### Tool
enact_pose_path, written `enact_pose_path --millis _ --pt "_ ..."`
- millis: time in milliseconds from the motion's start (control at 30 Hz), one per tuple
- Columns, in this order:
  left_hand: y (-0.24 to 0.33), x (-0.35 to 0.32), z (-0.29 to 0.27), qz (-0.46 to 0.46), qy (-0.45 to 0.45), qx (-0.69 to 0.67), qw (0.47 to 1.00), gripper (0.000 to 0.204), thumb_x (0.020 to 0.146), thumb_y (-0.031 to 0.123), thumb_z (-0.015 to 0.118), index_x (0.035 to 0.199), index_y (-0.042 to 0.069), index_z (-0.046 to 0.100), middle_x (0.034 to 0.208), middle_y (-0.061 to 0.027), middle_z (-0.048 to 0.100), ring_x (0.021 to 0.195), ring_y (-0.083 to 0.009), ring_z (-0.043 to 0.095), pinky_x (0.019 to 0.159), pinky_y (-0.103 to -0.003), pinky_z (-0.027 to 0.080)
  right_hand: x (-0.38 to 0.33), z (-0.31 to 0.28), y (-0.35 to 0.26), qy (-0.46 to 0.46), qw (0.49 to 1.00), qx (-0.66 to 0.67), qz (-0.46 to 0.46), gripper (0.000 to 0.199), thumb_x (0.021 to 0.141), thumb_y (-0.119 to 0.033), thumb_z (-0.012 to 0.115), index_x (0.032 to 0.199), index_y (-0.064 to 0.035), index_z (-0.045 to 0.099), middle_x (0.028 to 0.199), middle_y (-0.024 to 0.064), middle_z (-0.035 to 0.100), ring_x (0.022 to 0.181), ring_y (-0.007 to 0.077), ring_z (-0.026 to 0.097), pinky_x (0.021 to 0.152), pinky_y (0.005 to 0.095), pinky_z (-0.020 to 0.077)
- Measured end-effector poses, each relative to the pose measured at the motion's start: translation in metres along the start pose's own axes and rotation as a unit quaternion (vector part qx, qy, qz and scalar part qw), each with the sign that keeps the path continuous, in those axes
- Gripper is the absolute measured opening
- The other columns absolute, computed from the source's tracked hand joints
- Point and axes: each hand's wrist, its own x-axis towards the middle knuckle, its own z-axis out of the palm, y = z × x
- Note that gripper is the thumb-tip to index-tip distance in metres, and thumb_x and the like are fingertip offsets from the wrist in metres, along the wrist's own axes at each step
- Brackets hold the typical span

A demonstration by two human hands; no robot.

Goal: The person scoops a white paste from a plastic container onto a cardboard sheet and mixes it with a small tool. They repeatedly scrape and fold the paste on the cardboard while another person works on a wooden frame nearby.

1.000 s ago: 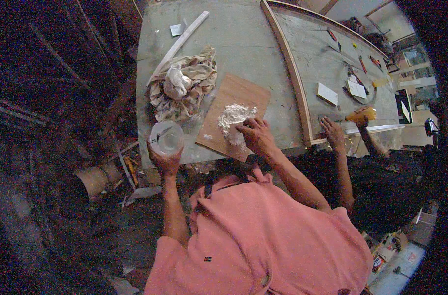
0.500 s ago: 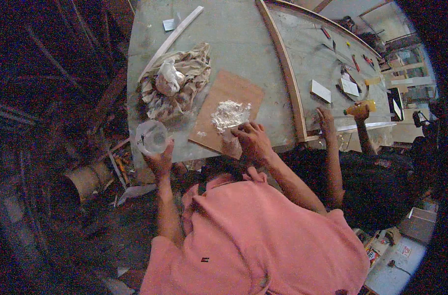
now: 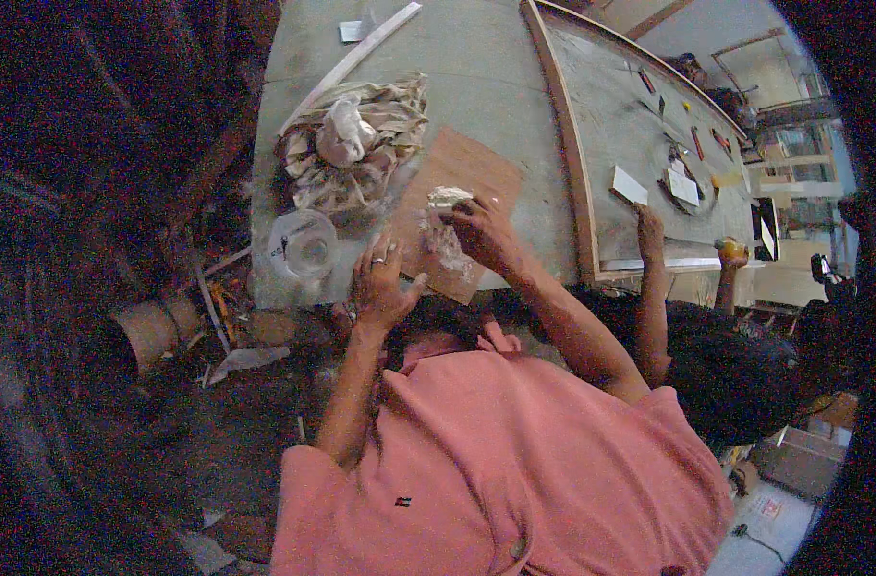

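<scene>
On the reddish-brown board [image 3: 503, 173] lies a small heap of white powder [image 3: 450, 197], with a whitish smear running toward the board's near edge. My right hand [image 3: 483, 233] is over the board at the powder, its fingers closed together; whatever they grip is hidden. My left hand [image 3: 382, 288] rests at the board's left edge near the front of the table, fingers stretched out, a ring on one of them. Nothing is in it. Just left of it a clear plastic tub [image 3: 304, 246] stands on the table, apart from the hand.
Behind the tub lies a crumpled beige cloth [image 3: 400, 106] with a white plastic bag [image 3: 345, 134] on it. A pale wooden strip [image 3: 366, 46] extends beyond. To the right, a wooden rail [image 3: 565, 125] borders a tabletop with tools, where a co-worker's hands [image 3: 649, 233] reach in.
My left hand has let go of the tub, now on the table, and moved right to the board. My right hand has pushed farther forward over the powder, leaving a smear behind.
</scene>
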Motion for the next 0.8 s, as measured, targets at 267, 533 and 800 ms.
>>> enact_pose_path --millis 267,533,800 --pt "0.005 0.003 0.016 -0.034 -0.009 0.043 0.998 0.067 0.09 0.046 0.067 0.143 0.006 0.055 0.159 -0.015 0.04 0.143 -0.0371 0.037 0.117 -0.054 0.031 -0.018 -0.023 0.005 -0.072 0.997 -0.001 -0.004 0.035 0.085 -0.007 0.067 0.117 -0.0198 0.073 0.113 0.0042 0.069 0.104 0.0287 0.061 0.094 0.04 0.049" --pt "0.007 0.005 0.016 -0.048 -0.039 0.053 0.997 0.068 0.091 0.048 0.066 0.145 0.008 0.054 0.16 -0.0133 0.038 0.146 -0.0357 0.034 0.118 -0.053 0.03 -0.031 -0.01 0.002 -0.027 0.999 0.024 0.025 0.034 0.083 -0.005 0.068 0.114 -0.0175 0.074 0.11 0.0054 0.07 0.102 0.0294 0.063 0.089 0.0399 0.0525" --pt "0.009 0.011 0.004 -0.044 -0.046 0.047 0.997 0.07 0.089 0.046 0.069 0.145 0.007 0.054 0.161 -0.0164 0.036 0.146 -0.037 0.033 0.12 -0.054 0.027 -0.017 -0.025 0.034 -0.015 0.998 0.056 0.014 0.031 0.084 -0.005 0.067 0.114 -0.0118 0.073 0.11 0.008 0.07 0.104 0.0298 0.064 0.091 0.0409 0.0525"
